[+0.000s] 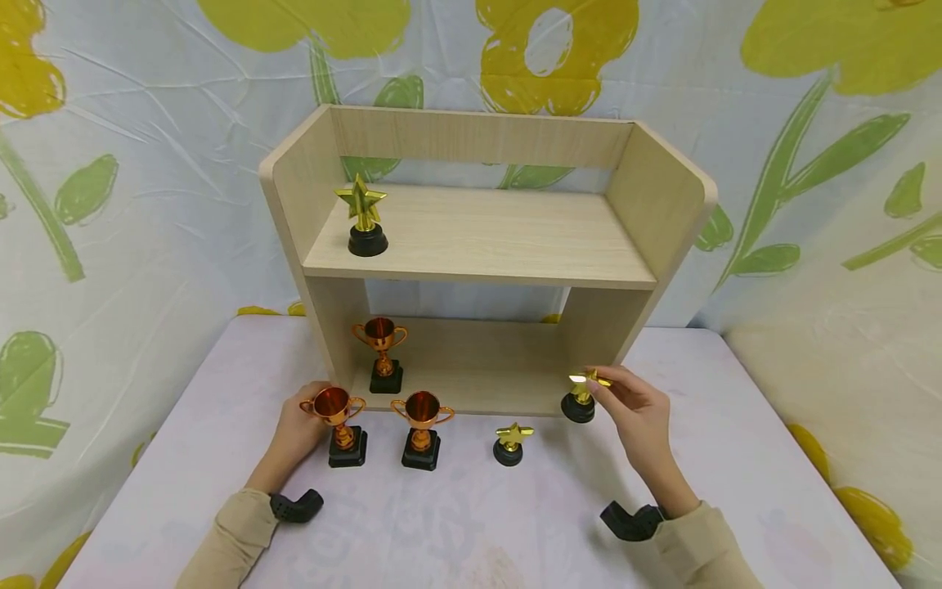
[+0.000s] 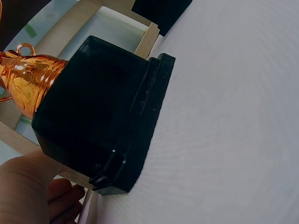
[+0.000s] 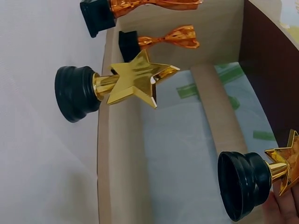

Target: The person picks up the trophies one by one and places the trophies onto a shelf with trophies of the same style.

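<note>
My right hand (image 1: 639,413) pinches a gold star trophy (image 1: 580,397) by its star, at the lower shelf's front right corner. Its round black base (image 3: 243,184) hangs free in the right wrist view. On the left, my other hand (image 1: 302,425) grips the lower front edge of the wooden shelf's side panel (image 1: 289,217), its fingertips partly hidden. An orange trophy cup (image 1: 334,409) stands upright just in front of that hand; its black base (image 2: 93,107) fills much of the left wrist view. Another star trophy (image 1: 509,444) stands on the table nearer the right hand.
A second orange cup (image 1: 422,429) stands on the table in front of the shelf. Inside the lower tier, at left, is another orange cup (image 1: 383,356). The upper tier (image 1: 486,233) bears a larger star trophy (image 1: 362,217) at its left end. Flowered cloth (image 1: 184,204) hangs behind.
</note>
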`<action>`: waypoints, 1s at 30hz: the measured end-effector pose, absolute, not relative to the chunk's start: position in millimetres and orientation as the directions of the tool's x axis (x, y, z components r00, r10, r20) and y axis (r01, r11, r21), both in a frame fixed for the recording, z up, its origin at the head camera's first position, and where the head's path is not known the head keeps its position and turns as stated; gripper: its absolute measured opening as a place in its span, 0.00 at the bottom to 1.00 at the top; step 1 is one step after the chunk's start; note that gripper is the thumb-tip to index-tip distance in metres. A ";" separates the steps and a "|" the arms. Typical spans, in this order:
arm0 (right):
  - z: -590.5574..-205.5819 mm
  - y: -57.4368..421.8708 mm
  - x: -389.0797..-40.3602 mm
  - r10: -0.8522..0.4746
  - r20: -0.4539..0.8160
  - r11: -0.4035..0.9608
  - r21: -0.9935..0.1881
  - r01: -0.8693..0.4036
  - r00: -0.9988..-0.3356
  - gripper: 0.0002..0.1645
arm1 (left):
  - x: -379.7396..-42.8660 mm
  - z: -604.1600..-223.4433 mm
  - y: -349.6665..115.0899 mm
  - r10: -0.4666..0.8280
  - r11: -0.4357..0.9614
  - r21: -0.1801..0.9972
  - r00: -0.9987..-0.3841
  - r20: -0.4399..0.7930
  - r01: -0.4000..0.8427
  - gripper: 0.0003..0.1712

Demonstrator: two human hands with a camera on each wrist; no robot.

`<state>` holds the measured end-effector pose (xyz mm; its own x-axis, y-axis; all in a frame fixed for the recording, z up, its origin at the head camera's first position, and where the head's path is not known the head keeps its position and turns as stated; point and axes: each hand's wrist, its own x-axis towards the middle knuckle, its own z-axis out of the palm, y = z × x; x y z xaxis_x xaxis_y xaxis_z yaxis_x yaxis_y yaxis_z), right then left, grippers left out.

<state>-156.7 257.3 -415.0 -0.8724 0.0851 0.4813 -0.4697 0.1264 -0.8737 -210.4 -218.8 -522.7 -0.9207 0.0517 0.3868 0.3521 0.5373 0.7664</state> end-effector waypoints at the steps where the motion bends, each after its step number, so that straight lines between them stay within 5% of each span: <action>1: -414.6 256.9 -157.0 0.085 0.483 0.122 -0.873 -0.472 -0.871 0.13 | -210.4 -522.6 -219.0 0.053 0.536 0.767 -0.921 0.385 0.351 0.15; 30: -393.9 246.3 -164.5 0.013 0.536 0.123 -0.839 -0.531 -0.844 0.12 | -211.0 -525.0 -219.7 0.052 0.563 0.752 -0.923 0.381 0.343 0.18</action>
<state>-164.5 246.3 -393.9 -0.8441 0.0128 0.5361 -0.5307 0.1229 -0.8386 -211.0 -219.7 -525.0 -0.9230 0.0524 0.3811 0.3426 0.5626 0.7524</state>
